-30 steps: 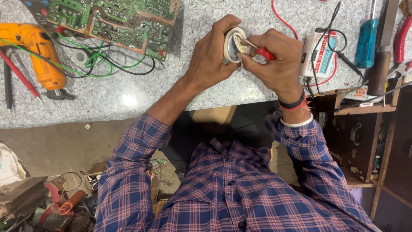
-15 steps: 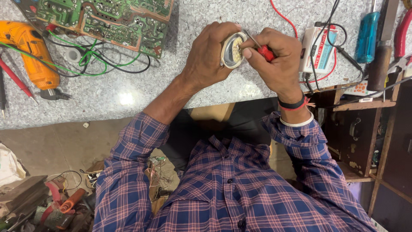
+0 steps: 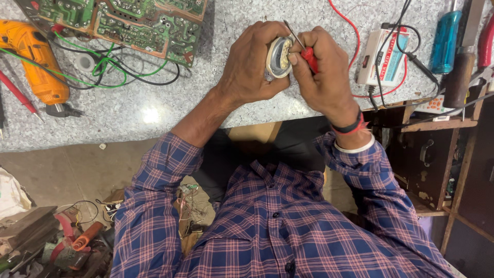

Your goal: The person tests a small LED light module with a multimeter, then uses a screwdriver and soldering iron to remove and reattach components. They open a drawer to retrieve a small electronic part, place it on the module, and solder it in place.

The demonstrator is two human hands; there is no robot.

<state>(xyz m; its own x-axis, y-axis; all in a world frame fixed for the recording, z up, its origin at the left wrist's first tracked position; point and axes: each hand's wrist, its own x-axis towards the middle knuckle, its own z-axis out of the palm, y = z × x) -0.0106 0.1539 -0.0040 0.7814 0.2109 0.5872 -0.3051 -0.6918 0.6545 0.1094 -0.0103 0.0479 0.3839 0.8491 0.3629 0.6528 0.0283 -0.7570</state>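
Screwdriver (image 3: pixel 303 46) tip now upward

At the top centre of the frame, above the bench (image 3: pixel 154 113), the left hand (image 3: pixel 254 64) holds a round part (image 3: pixel 279 56), the right hand (image 3: pixel 321 72) just right of it. A circuit board (image 3: pixel 139 20) lies upper left, a drill (image 3: pixel 36 56) far left, and a tester box (image 3: pixel 383 56) upper right.

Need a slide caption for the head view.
Left hand grips a small round white part; right hand works a red-handled screwdriver on it.
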